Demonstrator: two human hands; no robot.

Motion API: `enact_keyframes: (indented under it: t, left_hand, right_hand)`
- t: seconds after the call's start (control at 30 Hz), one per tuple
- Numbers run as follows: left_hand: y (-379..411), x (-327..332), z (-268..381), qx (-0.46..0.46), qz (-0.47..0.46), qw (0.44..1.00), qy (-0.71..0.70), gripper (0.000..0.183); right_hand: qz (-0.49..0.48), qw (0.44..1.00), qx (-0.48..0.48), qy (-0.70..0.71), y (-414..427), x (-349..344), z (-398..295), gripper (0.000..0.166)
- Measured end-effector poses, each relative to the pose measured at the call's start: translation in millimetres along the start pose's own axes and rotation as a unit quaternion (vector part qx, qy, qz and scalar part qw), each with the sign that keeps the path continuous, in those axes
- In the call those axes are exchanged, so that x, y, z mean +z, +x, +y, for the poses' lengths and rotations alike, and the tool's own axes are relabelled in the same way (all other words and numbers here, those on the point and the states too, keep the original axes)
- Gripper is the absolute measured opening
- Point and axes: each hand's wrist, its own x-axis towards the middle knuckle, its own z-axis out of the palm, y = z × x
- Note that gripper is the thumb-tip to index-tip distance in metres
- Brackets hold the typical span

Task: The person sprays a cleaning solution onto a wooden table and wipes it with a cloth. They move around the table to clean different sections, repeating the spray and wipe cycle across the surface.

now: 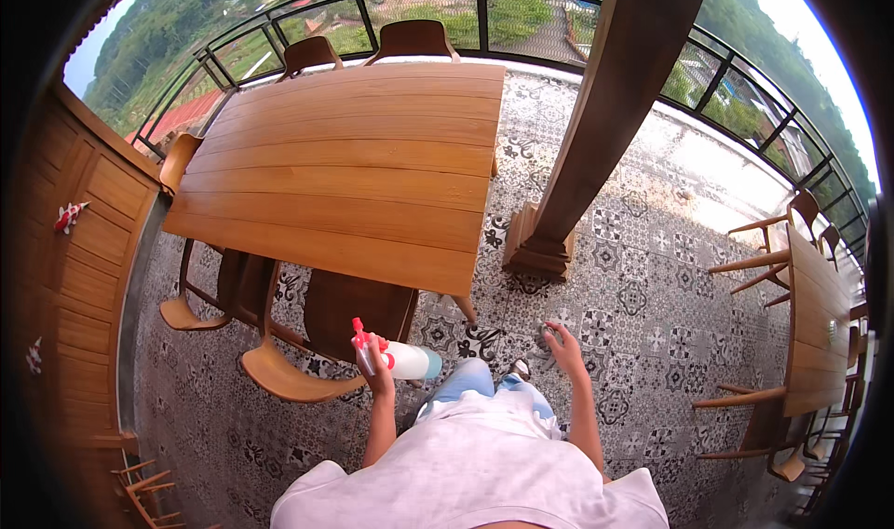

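My left hand (377,368) is closed around the red trigger head of a spray bottle (412,361). The bottle has a whitish, translucent body and lies nearly sideways, its pale blue base pointing right towards my legs. My right hand (564,351) hangs over the tiled floor to the right of my legs, fingers partly bent; a greyish thing (542,335) shows at its fingertips, too indistinct to name. Ahead and to the left stands a wooden plank table (335,173), its bare top beyond both hands. A wooden chair (300,375) is beside my left hand.
A thick wooden post (594,124) on a stepped base rises right of the table. More chairs (412,40) stand along its far side, near a black metal railing (482,12). Another table (817,326) with chairs is at the far right. A wooden panel wall (98,249) borders the left.
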Motion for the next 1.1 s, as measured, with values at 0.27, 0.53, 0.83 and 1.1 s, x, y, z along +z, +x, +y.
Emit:
enact_keyframes:
  t: [0.27,0.53,0.83,1.1]
  left_hand:
    - [-20.1,72.8,20.9,0.069,0.07,0.985,0.141,0.024]
    - [6.2,102.9,-3.1,0.079,0.051,0.958,0.27,0.022]
    - [3.8,114.5,4.5,-0.021,0.105,0.954,0.281,0.021]
    - [-30.3,110.6,13.9,-0.072,0.358,0.919,0.147,0.023]
  right_hand:
    - [-0.134,0.971,-0.191,-0.044,140.7,-21.7,-42.3,0.031]
    - [-0.122,0.967,-0.221,-0.018,241.7,0.2,-103.1,0.03]
    - [-0.179,0.957,-0.223,-0.049,292.4,33.1,-139.4,0.03]
    - [-0.107,0.929,-0.334,-0.118,392.8,69.6,-163.8,0.036]
